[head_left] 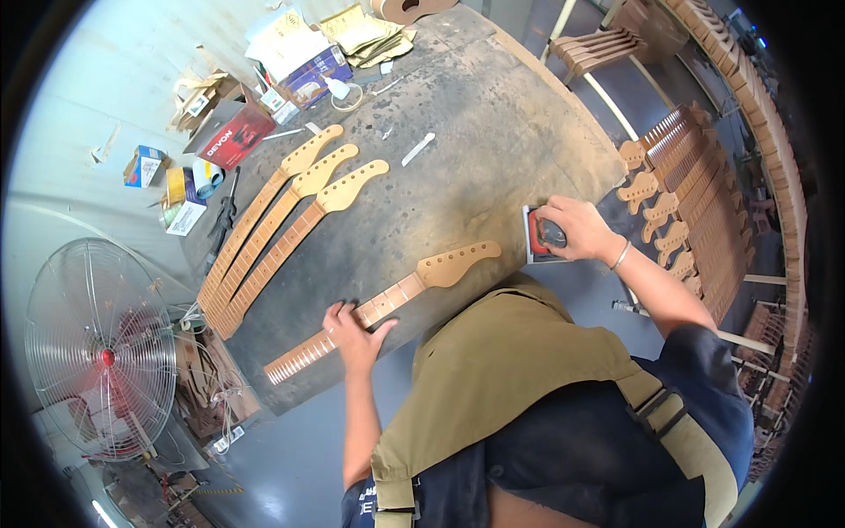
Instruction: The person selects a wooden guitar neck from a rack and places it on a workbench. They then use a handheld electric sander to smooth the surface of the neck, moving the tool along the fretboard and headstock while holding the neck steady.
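A guitar neck (389,301) lies slantwise along the near edge of the workbench, its frets facing up and its headstock toward the right. My left hand (354,341) grips it around the middle of the fretboard, fingers over the far edge and thumb along the near side. At the bench's right edge my right hand (574,227) is wrapped over a small red and black power sander (535,236), which stands apart from the headstock. Three more guitar necks (295,216) lie side by side on the left part of the bench, headstocks pointing away.
Cardboard boxes (231,132), papers (286,44) and a white squeeze bottle (336,86) crowd the bench's far left. A pale flat strip (418,150) lies mid-bench. A large fan (101,352) stands at left. Many necks (704,202) hang on a rack at right.
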Demonstrator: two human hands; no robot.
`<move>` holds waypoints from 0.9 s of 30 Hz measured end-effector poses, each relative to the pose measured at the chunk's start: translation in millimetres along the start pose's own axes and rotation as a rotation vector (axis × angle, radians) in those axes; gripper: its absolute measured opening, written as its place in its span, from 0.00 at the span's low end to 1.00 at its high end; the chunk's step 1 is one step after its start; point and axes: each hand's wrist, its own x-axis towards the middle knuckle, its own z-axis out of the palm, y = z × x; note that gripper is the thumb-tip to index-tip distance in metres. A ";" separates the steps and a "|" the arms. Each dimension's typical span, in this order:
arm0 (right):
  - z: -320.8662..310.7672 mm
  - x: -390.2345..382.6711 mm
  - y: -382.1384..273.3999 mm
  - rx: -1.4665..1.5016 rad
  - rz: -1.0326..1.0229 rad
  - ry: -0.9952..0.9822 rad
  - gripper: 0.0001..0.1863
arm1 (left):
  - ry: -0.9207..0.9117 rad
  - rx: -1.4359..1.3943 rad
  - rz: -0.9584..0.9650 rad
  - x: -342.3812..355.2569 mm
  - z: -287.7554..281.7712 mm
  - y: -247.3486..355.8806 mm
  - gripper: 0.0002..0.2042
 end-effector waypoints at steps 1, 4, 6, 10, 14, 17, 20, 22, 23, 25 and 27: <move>-6.0 -4.0 -0.6 0.003 0.043 0.038 0.24 | 0.004 0.094 0.005 -11.7 -7.1 -13.7 0.43; -14.3 -8.4 7.7 0.040 0.146 0.180 0.24 | -0.170 0.172 0.008 -14.3 -24.7 -37.5 0.27; -24.2 -1.7 12.0 0.042 0.215 0.274 0.24 | -0.312 0.072 0.011 5.1 -32.7 -30.8 0.25; -39.4 27.1 24.7 0.157 0.278 0.446 0.22 | -0.508 -0.156 0.201 54.0 -19.0 11.8 0.24; -35.1 63.8 30.7 0.135 0.249 0.508 0.22 | -0.489 -0.141 0.154 62.9 18.8 21.4 0.30; -33.2 64.0 24.5 0.148 0.311 0.499 0.23 | -0.468 -0.051 0.149 55.8 21.9 49.3 0.33; -26.9 63.6 22.7 0.221 0.337 0.527 0.23 | -0.385 0.045 0.050 21.9 32.7 33.9 0.36; -22.9 63.0 29.8 0.274 0.351 0.541 0.23 | -0.328 0.040 0.137 16.0 35.7 24.1 0.32; -21.3 62.3 31.5 0.271 0.348 0.544 0.23 | -0.299 0.037 0.180 14.2 37.0 18.2 0.31; -25.2 58.6 35.8 0.251 0.349 0.551 0.23 | -0.479 -0.152 0.109 33.0 28.0 21.2 0.26; -33.4 58.1 34.6 0.225 0.407 0.541 0.23 | -0.826 -0.527 -0.319 58.7 15.7 32.4 0.19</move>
